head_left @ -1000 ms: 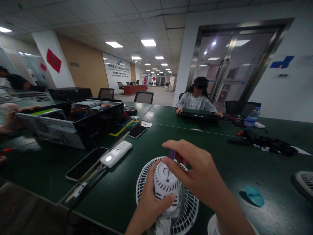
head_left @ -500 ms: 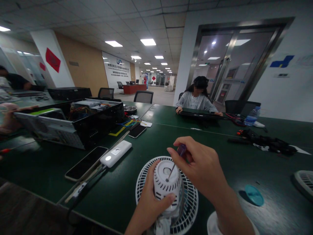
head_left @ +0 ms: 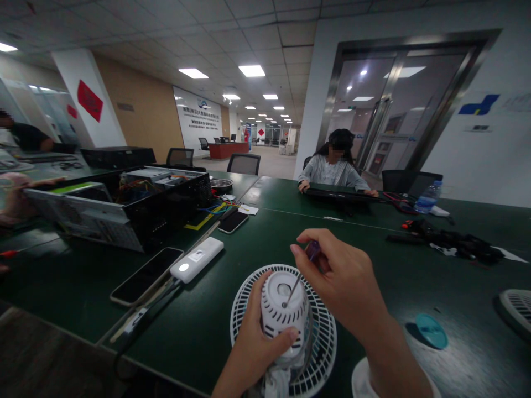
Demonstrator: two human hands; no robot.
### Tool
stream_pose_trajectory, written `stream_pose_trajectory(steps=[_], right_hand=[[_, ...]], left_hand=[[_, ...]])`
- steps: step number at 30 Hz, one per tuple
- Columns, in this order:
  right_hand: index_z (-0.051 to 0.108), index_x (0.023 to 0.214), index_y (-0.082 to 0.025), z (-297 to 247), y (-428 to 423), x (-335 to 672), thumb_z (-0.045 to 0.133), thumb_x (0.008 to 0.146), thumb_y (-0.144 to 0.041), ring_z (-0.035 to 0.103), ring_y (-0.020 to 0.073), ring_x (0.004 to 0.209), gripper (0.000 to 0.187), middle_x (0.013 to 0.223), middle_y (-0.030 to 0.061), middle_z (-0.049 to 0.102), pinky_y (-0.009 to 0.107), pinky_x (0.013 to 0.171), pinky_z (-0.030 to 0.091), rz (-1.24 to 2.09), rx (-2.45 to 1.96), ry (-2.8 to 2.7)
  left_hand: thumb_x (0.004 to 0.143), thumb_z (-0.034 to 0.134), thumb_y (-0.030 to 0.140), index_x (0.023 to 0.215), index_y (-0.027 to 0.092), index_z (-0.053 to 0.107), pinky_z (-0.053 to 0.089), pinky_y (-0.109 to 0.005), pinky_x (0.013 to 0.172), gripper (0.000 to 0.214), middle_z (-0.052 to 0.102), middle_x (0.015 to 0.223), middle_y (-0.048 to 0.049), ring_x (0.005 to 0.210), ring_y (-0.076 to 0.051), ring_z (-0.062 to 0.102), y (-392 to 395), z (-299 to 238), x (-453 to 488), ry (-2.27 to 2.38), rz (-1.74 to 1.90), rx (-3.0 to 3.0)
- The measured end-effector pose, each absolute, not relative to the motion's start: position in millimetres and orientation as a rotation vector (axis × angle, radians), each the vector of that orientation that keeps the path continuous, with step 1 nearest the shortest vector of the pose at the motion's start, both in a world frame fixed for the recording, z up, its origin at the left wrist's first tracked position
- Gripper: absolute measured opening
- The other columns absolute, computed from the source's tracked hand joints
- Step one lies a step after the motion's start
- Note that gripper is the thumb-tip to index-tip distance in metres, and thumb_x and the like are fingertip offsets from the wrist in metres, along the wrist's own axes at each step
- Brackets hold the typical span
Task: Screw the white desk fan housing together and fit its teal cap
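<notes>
A white fan [head_left: 237,309] lies on the green table with its round grille down and its motor housing [head_left: 286,318] pointing up. My left hand [head_left: 257,342] is wrapped around the slotted housing, thumb on the near side. Pinched in my right hand [head_left: 336,276] is a screwdriver [head_left: 313,250] with a purple handle. Its thin shaft slants down to the left, and the tip sits at a small hole in the top of the housing. Whether a screw is in the hole cannot be made out. My right fingers hide part of the handle.
Left of the fan lie a white power bank [head_left: 197,260] with a cable and a black phone [head_left: 147,276]. An opened computer case [head_left: 136,204] stands farther left. A teal disc [head_left: 431,330] and another white grille [head_left: 516,309] are at right. A person [head_left: 334,166] sits opposite.
My right hand and the screwdriver handle have shifted slightly right, and the shaft's tilt has changed a little. The tip stays at the hole; my left hand keeps its place.
</notes>
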State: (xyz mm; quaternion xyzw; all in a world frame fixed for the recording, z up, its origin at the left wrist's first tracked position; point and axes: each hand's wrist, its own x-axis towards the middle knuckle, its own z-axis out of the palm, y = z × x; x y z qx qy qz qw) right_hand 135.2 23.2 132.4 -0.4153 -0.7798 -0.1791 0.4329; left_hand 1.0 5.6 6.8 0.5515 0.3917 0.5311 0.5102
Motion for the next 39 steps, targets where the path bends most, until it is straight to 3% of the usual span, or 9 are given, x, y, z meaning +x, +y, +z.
stream_pose_trajectory(steps=[16, 23, 26, 29, 32, 35, 39], right_hand=[[0.055, 0.081, -0.017, 134, 23, 136, 0.043, 0.088, -0.025, 0.050, 0.0089, 0.045, 0.016, 0.057, -0.0025, 0.057, 0.020, 0.045, 0.036, -0.474, -1.047, -1.926], [0.057, 0.084, -0.019, 131, 51, 165, 0.055, 0.083, -0.036, 0.059, 0.0123, 0.055, 0.017, 0.066, -0.0014, 0.061, 0.023, 0.054, 0.042, -0.266, -1.238, -1.695], [0.057, 0.085, -0.019, 112, 88, 190, 0.056, 0.083, -0.040, 0.061, 0.0139, 0.067, 0.021, 0.075, 0.0002, 0.064, 0.026, 0.064, 0.045, -0.047, -1.601, -1.712], [0.058, 0.081, -0.014, 72, 121, 209, 0.058, 0.083, -0.032, 0.061, 0.0140, 0.073, 0.018, 0.076, 0.0018, 0.063, 0.027, 0.067, 0.047, 0.060, -1.779, -1.747], [0.059, 0.095, -0.013, 25, 133, 214, 0.054, 0.088, -0.032, 0.061, 0.0129, 0.075, 0.020, 0.089, 0.0023, 0.063, 0.031, 0.068, 0.051, 0.157, -1.936, -1.814], [0.056, 0.107, -0.015, -6, 128, 214, 0.053, 0.088, -0.032, 0.060, 0.0159, 0.086, 0.026, 0.104, 0.0053, 0.060, 0.036, 0.074, 0.052, 0.167, -2.017, -1.898], [0.056, 0.109, -0.015, -3, 101, 233, 0.052, 0.088, -0.031, 0.057, 0.0200, 0.100, 0.027, 0.112, 0.0069, 0.058, 0.042, 0.085, 0.047, 0.052, -2.088, -1.932]], left_hand=[[0.063, 0.070, 0.033, 0.133, 0.020, 0.030, 0.026, -0.045, 0.110, 0.082, 0.040, 0.138, -0.0107, 0.129, -0.031, 0.038, 6, 6, 1, 0.963, 1.276, 1.351], [0.063, 0.071, 0.033, 0.133, 0.021, 0.030, 0.025, -0.044, 0.111, 0.082, 0.039, 0.139, -0.0107, 0.129, -0.030, 0.037, 5, 7, 1, 0.938, 1.276, 1.319], [0.063, 0.071, 0.032, 0.133, 0.021, 0.030, 0.022, -0.046, 0.111, 0.082, 0.038, 0.139, -0.0113, 0.129, -0.031, 0.037, 5, 7, 1, 0.950, 1.267, 1.327], [0.063, 0.071, 0.032, 0.133, 0.022, 0.031, 0.022, -0.047, 0.111, 0.081, 0.040, 0.138, -0.0106, 0.129, -0.032, 0.036, 5, 7, 0, 0.971, 1.266, 1.340], [0.063, 0.071, 0.033, 0.133, 0.022, 0.032, 0.021, -0.048, 0.111, 0.081, 0.040, 0.138, -0.0102, 0.129, -0.032, 0.036, 6, 5, -1, 0.984, 1.275, 1.352], [0.063, 0.071, 0.034, 0.134, 0.023, 0.032, 0.021, -0.049, 0.110, 0.081, 0.039, 0.139, -0.0109, 0.129, -0.033, 0.035, 6, 3, -1, 1.008, 1.276, 1.353], [0.065, 0.069, 0.034, 0.135, 0.023, 0.030, 0.020, -0.050, 0.110, 0.081, 0.037, 0.139, -0.0111, 0.129, -0.033, 0.034, 8, 0, -1, 1.002, 1.264, 1.371]])
